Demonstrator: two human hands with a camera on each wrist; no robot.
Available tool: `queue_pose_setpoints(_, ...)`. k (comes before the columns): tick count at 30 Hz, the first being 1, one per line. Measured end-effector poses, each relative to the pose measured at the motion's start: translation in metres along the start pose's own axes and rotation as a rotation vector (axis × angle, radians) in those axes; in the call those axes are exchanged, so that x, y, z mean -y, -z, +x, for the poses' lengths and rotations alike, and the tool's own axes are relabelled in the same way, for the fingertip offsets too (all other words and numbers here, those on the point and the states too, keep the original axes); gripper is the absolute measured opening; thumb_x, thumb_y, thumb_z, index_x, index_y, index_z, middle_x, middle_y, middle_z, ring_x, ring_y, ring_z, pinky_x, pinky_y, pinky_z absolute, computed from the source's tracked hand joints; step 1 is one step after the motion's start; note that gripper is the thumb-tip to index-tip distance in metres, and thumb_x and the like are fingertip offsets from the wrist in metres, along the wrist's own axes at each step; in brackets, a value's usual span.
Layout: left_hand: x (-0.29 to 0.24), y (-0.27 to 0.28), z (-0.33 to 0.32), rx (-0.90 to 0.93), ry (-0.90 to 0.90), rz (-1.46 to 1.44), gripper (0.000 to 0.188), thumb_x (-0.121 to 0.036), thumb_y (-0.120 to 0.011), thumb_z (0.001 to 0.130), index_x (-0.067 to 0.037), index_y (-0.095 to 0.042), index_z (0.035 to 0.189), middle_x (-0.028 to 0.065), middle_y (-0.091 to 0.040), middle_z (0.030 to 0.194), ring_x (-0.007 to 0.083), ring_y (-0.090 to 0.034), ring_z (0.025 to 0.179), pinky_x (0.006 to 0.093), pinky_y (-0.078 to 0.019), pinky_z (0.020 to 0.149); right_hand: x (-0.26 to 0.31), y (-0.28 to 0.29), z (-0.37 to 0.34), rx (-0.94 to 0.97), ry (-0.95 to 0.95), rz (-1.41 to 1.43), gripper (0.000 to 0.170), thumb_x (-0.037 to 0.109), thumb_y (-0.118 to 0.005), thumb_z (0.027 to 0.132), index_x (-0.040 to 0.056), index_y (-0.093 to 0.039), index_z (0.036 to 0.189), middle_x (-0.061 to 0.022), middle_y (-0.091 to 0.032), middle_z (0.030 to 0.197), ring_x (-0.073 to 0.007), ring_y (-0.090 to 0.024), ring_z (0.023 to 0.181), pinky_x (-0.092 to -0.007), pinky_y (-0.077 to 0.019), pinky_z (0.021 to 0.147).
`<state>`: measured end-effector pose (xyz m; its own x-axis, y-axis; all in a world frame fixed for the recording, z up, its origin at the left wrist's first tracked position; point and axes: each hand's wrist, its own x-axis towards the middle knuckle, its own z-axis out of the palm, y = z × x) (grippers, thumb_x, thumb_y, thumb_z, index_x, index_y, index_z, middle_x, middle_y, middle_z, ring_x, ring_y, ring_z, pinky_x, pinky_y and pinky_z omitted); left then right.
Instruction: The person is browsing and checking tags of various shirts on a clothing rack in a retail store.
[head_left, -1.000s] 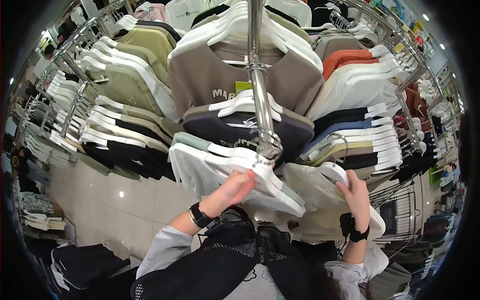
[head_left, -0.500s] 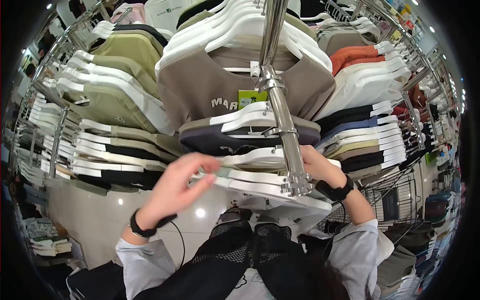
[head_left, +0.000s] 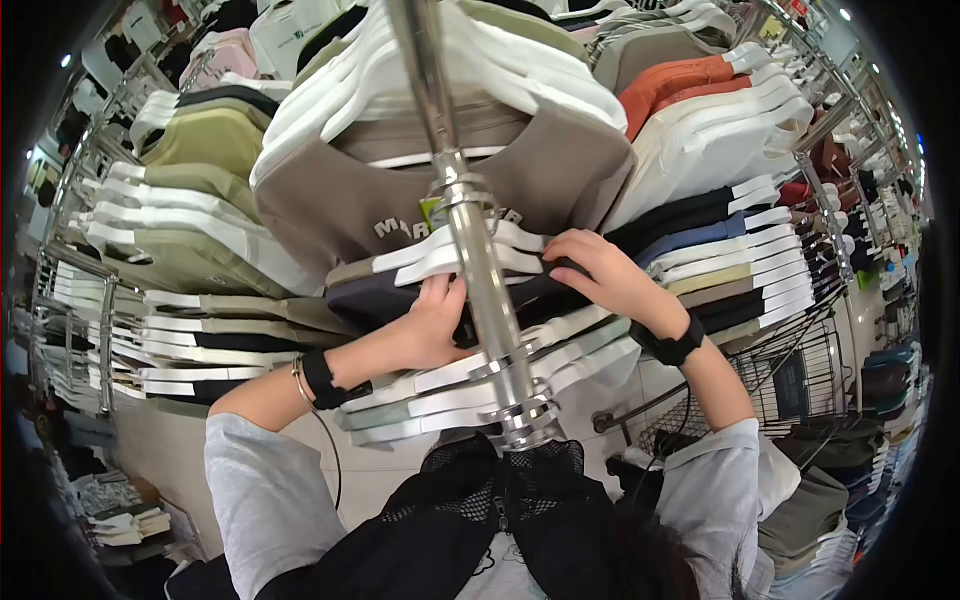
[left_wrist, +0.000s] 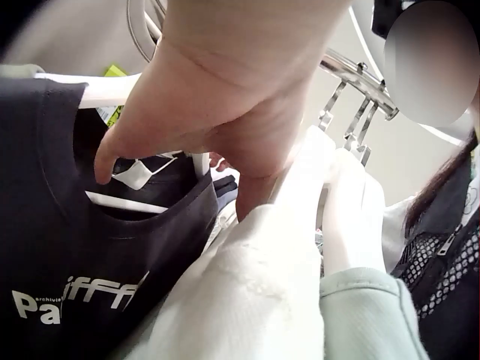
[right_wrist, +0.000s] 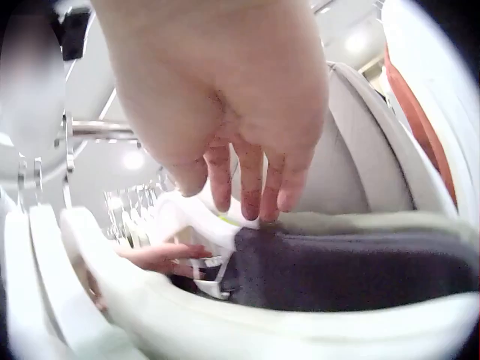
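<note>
A dark printed shirt (left_wrist: pixel 45 217) hangs on a white hanger from the metal rail (head_left: pixel 485 285). Reaching in at its neckline, my left hand (head_left: pixel 425 325) has its fingers near the hanger's middle; in the left wrist view the thumb and fingers of this hand (left_wrist: pixel 217 97) are spread apart. On the other side of the rail, my right hand (head_left: pixel 615 285) touches the dark shirt's shoulder (right_wrist: pixel 300 262) with extended fingertips. White and pale green garments (left_wrist: pixel 367 311) hang closer to my body, below the hands. A taupe lettered sweatshirt (head_left: pixel 330 205) hangs behind the dark shirt.
More hanging clothes stand at the left, including olive shirts (head_left: pixel 210 140), and at the right, including orange ones (head_left: pixel 670 85). A wire shopping cart (head_left: pixel 800 375) is at the right. Folded clothes (head_left: pixel 125 520) lie at the lower left.
The right hand has let go of the white garment's hanger, now on the rail, and moved to the dark shirt's shoulder. My left hand has moved forward from the front hangers to the neckline.
</note>
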<state>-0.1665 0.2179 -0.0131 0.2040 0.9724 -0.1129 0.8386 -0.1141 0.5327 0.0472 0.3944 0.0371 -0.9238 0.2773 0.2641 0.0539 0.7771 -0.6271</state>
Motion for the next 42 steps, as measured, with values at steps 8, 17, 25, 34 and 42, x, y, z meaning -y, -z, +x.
queue_pose_setpoints(8, -0.035, 0.005, 0.003, -0.012, 0.3, -0.885, 0.029, -0.023, -0.066, 0.081, -0.002, -0.053, 0.095, 0.0008, -0.054, 0.075, 0.0097, -0.052, 0.078, 0.0268, -0.0453, 0.073, -0.015, -0.023, -0.011, 0.216, 0.112, -0.083, 0.046, 0.004, -0.065, 0.069, 0.0031, -0.047, 0.111, -0.012, -0.052, 0.091, -0.0305, -0.052, 0.089, -0.0374, -0.0434, 0.076)
queue_pose_setpoints(17, -0.034, 0.007, 0.009, 0.107, 0.28, -0.611, 0.017, -0.016, -0.056, 0.088, -0.005, -0.053, 0.101, -0.0031, -0.047, 0.062, 0.003, -0.039, 0.056, 0.0217, -0.0352, 0.05, -0.012, -0.012, -0.017, 0.228, 0.061, -0.019, 0.039, 0.001, -0.063, 0.069, 0.0041, -0.047, 0.106, -0.0117, -0.051, 0.093, -0.0295, -0.054, 0.092, -0.0371, -0.0443, 0.077)
queue_pose_setpoints(25, -0.013, 0.018, -0.033, 0.081, 0.285, -1.125, 0.019, -0.007, -0.055, 0.086, -0.002, -0.057, 0.105, 0.0015, -0.059, 0.097, 0.0086, -0.054, 0.089, 0.0243, -0.0456, 0.078, -0.024, -0.004, -0.024, 0.125, 0.062, -0.117, 0.035, 0.003, -0.064, 0.07, 0.0034, -0.05, 0.102, -0.0113, -0.052, 0.092, -0.0292, -0.054, 0.086, -0.0368, -0.0446, 0.075)
queue_pose_setpoints(34, -0.036, 0.035, -0.046, -0.046, 0.316, -1.12, 0.012, -0.013, -0.062, 0.079, -0.004, -0.055, 0.084, 0.0016, -0.054, 0.08, 0.0103, -0.052, 0.076, 0.0249, -0.0433, 0.069, 0.019, -0.013, -0.012, 0.132, 0.409, -0.022, 0.033, 0.01, -0.061, 0.07, 0.0036, -0.054, 0.102, -0.0081, -0.052, 0.085, -0.0247, -0.055, 0.08, -0.0346, -0.0475, 0.07)
queue_pose_setpoints(42, -0.032, 0.018, -0.041, -0.06, 0.329, -1.09, 0.016, -0.008, -0.059, 0.083, -0.004, -0.05, 0.069, -0.0028, -0.049, 0.072, 0.0042, -0.042, 0.067, 0.0205, -0.037, 0.061, 0.039, -0.051, 0.019, 0.447, 0.348, -0.725, 0.04, 0.008, -0.055, 0.073, 0.0031, -0.051, 0.112, -0.0015, -0.057, 0.065, -0.0174, -0.06, 0.061, -0.0285, -0.0442, 0.048)
